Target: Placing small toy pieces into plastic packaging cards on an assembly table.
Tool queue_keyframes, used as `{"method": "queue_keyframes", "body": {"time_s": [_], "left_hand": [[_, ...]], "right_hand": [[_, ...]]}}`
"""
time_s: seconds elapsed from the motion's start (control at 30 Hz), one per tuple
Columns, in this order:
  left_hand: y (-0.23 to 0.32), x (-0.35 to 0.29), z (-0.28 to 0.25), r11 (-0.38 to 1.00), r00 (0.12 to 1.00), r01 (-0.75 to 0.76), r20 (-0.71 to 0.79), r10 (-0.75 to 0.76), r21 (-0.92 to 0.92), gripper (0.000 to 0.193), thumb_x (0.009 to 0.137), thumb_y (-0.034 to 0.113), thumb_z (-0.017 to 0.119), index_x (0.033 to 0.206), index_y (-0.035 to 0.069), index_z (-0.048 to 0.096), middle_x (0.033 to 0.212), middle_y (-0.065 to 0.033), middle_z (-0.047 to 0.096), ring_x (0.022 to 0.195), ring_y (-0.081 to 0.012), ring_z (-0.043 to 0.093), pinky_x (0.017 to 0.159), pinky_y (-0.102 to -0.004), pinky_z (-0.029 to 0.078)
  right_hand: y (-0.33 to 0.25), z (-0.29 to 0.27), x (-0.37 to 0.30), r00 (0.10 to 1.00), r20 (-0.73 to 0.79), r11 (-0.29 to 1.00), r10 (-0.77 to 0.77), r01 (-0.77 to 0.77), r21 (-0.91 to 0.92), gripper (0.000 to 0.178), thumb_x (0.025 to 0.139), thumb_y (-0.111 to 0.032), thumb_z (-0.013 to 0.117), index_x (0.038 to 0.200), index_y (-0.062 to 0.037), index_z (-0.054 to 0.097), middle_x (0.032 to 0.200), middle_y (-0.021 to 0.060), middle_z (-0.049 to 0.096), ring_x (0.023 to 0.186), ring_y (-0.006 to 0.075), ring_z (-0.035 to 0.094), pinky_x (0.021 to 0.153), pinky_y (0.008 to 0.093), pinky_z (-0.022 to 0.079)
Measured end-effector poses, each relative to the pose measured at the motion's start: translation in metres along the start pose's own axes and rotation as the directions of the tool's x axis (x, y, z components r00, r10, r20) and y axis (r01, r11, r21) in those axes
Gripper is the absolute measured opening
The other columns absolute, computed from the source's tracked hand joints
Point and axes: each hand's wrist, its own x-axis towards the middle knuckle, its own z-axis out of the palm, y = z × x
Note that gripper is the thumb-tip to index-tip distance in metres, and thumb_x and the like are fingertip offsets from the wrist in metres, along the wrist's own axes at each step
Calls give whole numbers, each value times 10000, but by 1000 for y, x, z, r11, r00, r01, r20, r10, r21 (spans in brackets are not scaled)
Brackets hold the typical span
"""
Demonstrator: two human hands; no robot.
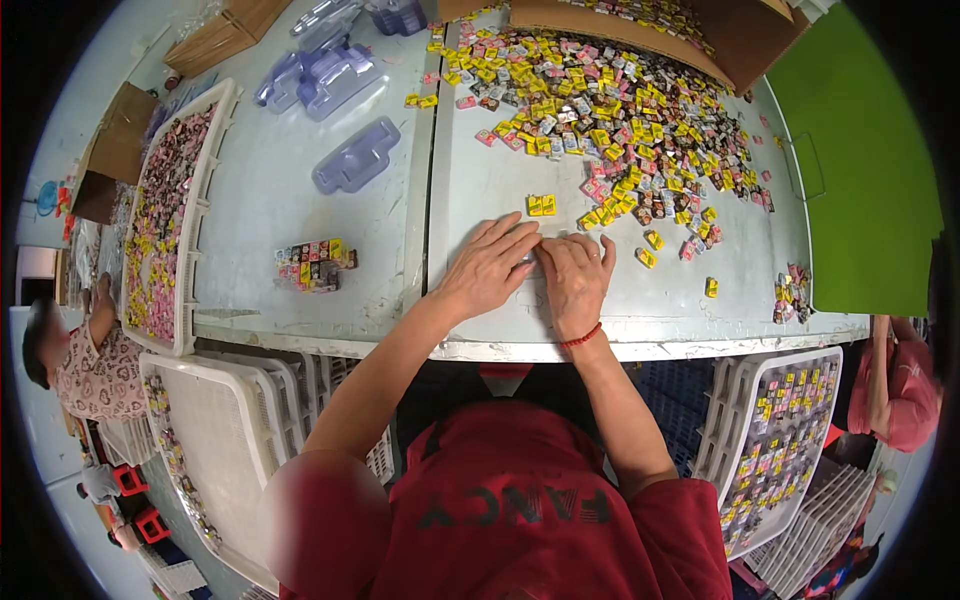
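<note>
My left hand (486,267) and my right hand (579,275), with a red bead bracelet (582,336) on its wrist, meet above the near part of the pale work table (380,315). Their fingers bend inward and close around something small, mostly covered by the fingertips. Just beyond them lie small yellow packets (541,205) side by side. A big loose spread of tiny yellow, pink, white and dark packets (640,130) covers the table farther out. To the left of my hands stands a compact block of stacked packets (315,264).
Clear plastic trays (357,155) lie at the far left. A cardboard box (745,45) tips toward the pile. White crates (185,225) hold packets at left; another crate of packets (785,430) stands lower right. A green panel (860,150) borders the right side. Other people sit at both sides.
</note>
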Motion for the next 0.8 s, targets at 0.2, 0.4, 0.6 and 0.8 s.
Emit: {"method": "queue_keyframes", "body": {"time_s": [0.2,0.4,0.6,0.8], "left_hand": [[8,-2,-9,986,986,-15,169,-14,166,543,807,238,647,1257,-25,494,1385,-134,435,1290,-322,371,1049,-424,301],[7,3,-8,991,987,-50,156,30,125,656,750,206,688,1294,-57,433,1395,-174,402,1299,-370,341,1033,-472,313],[6,-1,-11,994,986,-13,169,-4,104,720,719,217,724,1310,-61,420,1398,-185,400,1294,-383,352,1041,-481,301],[7,-3,-20,984,972,-41,234,0,173,728,774,361,698,1317,-49,440,1421,-141,406,1310,-331,353,1065,-443,283]], "right_hand": [[-12,-3,-5,998,63,993,2,6,-118,142,810,-107,640,944,-79,678,897,53,641,942,243,587,986,488,337],[-17,-16,2,989,142,994,31,-15,-111,222,762,-65,633,979,-61,678,956,74,646,999,259,571,985,508,330],[-1,-15,-1,962,263,990,-78,44,133,301,716,-10,612,1010,-33,670,1035,103,638,1072,295,534,988,475,352],[43,-44,8,998,65,998,-10,6,60,223,716,-2,630,935,-36,656,944,119,650,915,316,586,810,418,450]]}}
